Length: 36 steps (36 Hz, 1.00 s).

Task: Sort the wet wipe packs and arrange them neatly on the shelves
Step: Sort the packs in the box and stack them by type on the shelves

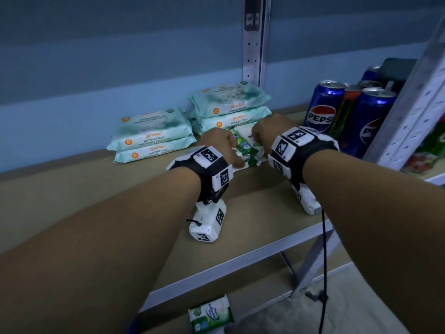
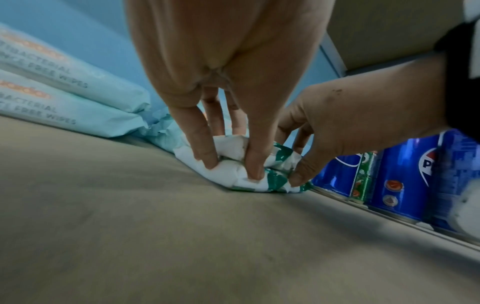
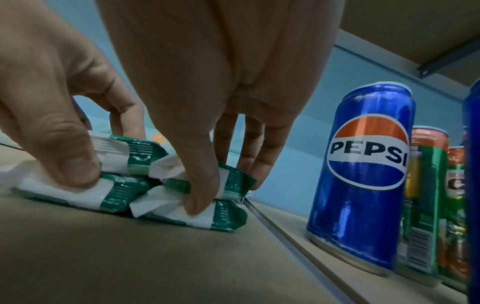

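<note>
Small green-and-white wipe packs (image 1: 246, 150) lie on the brown shelf board (image 1: 108, 203), in two low piles side by side, in front of the teal packs. My left hand (image 1: 228, 150) pinches the left pile (image 2: 231, 178) from above, with the thumb in front and the fingers behind. Beside it my right hand (image 1: 258, 141) pinches the right pile (image 3: 228, 214) the same way. In the right wrist view my right hand (image 3: 226, 185) holds its pile while the left thumb presses the other pile (image 3: 116, 195). My left hand (image 2: 231, 158) hides the packs' tops.
Two stacks of teal antibacterial wipe packs (image 1: 151, 136) (image 1: 228, 104) stand against the blue wall. Pepsi cans (image 1: 322, 107) and other cans crowd the shelf to the right, past an upright metal post (image 1: 254, 44). One green pack (image 1: 210, 314) lies on the lower shelf.
</note>
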{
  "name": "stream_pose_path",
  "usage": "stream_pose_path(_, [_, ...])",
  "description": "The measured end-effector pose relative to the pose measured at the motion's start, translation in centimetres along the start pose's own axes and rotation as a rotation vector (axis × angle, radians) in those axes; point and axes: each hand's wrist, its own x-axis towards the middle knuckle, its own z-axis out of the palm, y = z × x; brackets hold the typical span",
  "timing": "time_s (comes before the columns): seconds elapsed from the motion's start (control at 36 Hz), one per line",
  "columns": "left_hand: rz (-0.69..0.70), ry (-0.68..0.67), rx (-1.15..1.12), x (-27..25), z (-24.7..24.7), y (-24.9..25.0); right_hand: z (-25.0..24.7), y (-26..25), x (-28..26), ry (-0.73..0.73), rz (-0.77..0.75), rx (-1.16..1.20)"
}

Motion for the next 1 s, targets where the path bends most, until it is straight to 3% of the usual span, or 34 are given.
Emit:
stream_pose_path(0.36, [0.038, -0.034, 0.02, 1.3, -0.2, -0.1, 0.7, 1.3, 1.6, 0.021, -0.001, 0.049])
stream_pose_path(0.5, [0.105, -0.099, 0.156, -0.2, -1.2, 0.8, 0.9, 1.0, 0.1, 0.014, -0.001, 0.035])
stream_pose_path(0.69, [0.1, -0.091, 0.275, -4.8, -2.8, 0.9, 1.0, 0.4, -4.3, -0.032, 0.082, 0.133])
stream_pose_path(1.0, [0.122, -0.083, 0.197, -14.8, -5.4, 0.0, 0.1, -2.9, -15.3, -0.098, 0.066, 0.197])
